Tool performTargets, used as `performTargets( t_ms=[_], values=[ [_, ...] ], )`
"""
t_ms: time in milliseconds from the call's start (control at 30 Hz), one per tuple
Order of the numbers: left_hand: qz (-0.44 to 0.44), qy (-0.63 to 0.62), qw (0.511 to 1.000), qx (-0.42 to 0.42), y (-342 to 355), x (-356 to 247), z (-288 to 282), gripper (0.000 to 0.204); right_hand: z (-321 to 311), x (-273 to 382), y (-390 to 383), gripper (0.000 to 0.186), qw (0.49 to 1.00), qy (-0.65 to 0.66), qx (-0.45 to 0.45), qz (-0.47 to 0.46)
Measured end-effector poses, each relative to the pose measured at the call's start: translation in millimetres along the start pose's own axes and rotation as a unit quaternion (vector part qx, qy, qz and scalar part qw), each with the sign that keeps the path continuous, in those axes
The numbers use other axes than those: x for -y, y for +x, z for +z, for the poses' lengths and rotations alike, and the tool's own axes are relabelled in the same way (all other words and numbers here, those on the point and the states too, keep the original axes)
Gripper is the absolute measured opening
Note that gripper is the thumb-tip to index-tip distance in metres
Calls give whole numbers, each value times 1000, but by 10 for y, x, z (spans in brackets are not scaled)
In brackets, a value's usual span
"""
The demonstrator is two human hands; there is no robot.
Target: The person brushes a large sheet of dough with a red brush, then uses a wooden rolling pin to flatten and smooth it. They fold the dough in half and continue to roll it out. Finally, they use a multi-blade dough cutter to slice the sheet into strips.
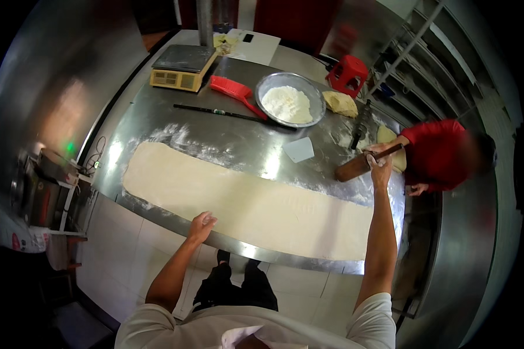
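A long, flat sheet of pale dough (pixel 244 198) stretches across the steel table. My right hand (pixel 380 167) grips a brown wooden rolling pin (pixel 353 168) by its handle, beyond the right part of the sheet. The pin is tilted, with its handle pointing to the far right. My left hand (pixel 201 226) is at the near edge of the dough, its fingers curled in with nothing visible in them. A co-worker in a red sleeve (pixel 428 135) reaches in from the right, one hand close to the pin's handle and partly hidden behind it.
On the steel table (pixel 227 128) lie a white scraper (pixel 298 150), a bowl of flour (pixel 286 104), a red brush (pixel 232 88), a thin black stick (pixel 218 112) and a scale (pixel 183 67). Dough lumps (pixel 340 103) sit at the right. A red stool (pixel 348 75) stands beyond.
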State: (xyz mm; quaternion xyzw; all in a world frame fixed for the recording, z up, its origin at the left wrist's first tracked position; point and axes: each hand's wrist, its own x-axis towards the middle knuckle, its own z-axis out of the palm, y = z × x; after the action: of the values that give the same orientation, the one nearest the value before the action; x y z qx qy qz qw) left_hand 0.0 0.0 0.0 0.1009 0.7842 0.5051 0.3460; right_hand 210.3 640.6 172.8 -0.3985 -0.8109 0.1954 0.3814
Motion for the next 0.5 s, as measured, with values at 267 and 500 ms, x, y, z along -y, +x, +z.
performTargets(
  t_ms=[267, 500],
  values=[
    [-71, 48, 988, -132, -216, 66, -615, 64, 504, 42, -275, 53, 995, 59, 60, 55],
    [-135, 140, 946, -258, -42, 219, -1294, 66, 589, 1460, -210, 65, 989, -53, 140, -10]
  ],
)
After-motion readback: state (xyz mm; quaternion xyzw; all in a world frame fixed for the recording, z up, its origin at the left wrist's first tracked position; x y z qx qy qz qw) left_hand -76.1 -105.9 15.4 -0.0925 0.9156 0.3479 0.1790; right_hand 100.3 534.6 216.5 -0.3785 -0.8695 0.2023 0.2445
